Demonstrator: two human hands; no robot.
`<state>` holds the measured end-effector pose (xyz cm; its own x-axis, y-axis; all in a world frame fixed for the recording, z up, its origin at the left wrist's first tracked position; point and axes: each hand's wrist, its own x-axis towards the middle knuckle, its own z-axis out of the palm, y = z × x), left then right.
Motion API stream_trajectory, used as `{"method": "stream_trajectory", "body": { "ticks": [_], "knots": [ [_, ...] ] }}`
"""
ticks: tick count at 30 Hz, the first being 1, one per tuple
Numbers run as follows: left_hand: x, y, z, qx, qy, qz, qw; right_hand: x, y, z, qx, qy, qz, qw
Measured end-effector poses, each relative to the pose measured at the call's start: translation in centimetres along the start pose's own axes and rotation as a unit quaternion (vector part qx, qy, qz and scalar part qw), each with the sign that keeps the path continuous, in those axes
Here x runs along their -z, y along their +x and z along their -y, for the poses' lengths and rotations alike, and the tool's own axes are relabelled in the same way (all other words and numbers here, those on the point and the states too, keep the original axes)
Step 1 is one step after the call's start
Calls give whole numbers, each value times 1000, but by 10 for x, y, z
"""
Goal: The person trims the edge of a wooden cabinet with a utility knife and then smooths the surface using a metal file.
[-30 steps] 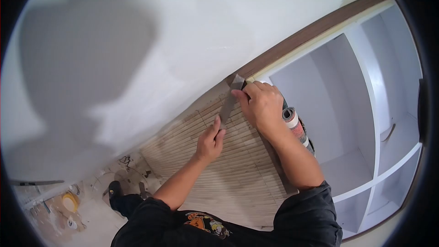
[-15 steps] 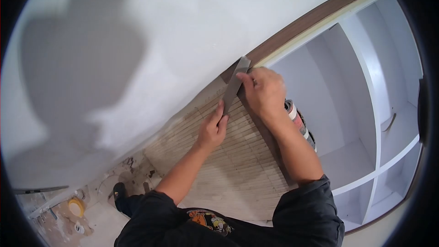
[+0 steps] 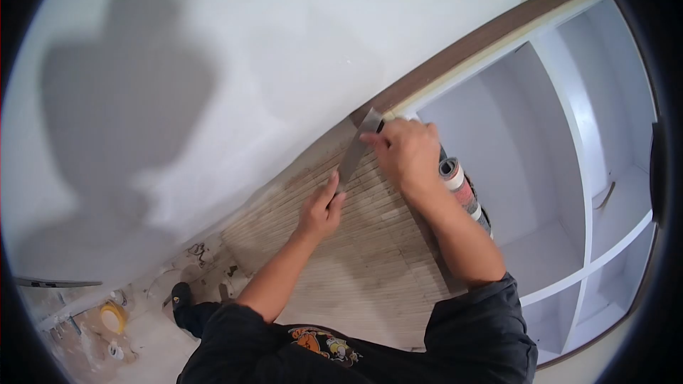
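Observation:
A long, flat grey metal bar [image 3: 353, 156], shaped like a flat file, slants up toward the corner of the cabinet's brown wooden edge [image 3: 455, 57]. My left hand [image 3: 320, 208] pinches its lower end between thumb and fingers. Farther up, my right hand [image 3: 407, 153] is closed around the bar near its top end, the thumb lying along it and the curled fingers partly hidden. The bar's top end overlaps the brown edge in this view. A small dark patch shows beside the bar at my right fingers.
White cabinet shelves [image 3: 580, 163] with dividers fill the right side. A rolled red, white and grey bundle [image 3: 462, 188] sits by my right forearm. Below lies a ribbed beige panel [image 3: 356, 263]. A white wall [image 3: 284, 43] rises on the left, and a yellow round item [image 3: 112, 318] lies on the littered floor.
Both hands have moved slightly down and to the left with the metal bar, whose top end now sits lower at the brown corner. The view has shifted a little.

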<state>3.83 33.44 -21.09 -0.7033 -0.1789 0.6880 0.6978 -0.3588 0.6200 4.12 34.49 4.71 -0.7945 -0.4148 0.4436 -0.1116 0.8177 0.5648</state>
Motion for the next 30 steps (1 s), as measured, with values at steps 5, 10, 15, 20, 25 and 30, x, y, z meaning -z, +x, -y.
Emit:
{"method": "stream_trajectory", "body": {
  "ticks": [5,10,15,20,25,30],
  "knots": [
    [-11,23,-7,35,-26,24,999,4,11,-6,-21,-26,-39,999],
    [-13,14,-6,-18,-11,-19,1000,10,2,-6,-3,-5,-21,1000],
    [-21,7,-10,46,-34,-2,998,1,8,-9,-24,-34,-18,999],
    [-13,-2,-13,30,-11,-12,999,1,2,-6,14,-4,-29,999],
    [-26,9,-16,55,-29,-6,998,0,9,-10,3,-19,-46,999],
    [-20,15,-22,12,-39,-39,998,4,-1,-10,12,-21,-30,999]
  ]
}}
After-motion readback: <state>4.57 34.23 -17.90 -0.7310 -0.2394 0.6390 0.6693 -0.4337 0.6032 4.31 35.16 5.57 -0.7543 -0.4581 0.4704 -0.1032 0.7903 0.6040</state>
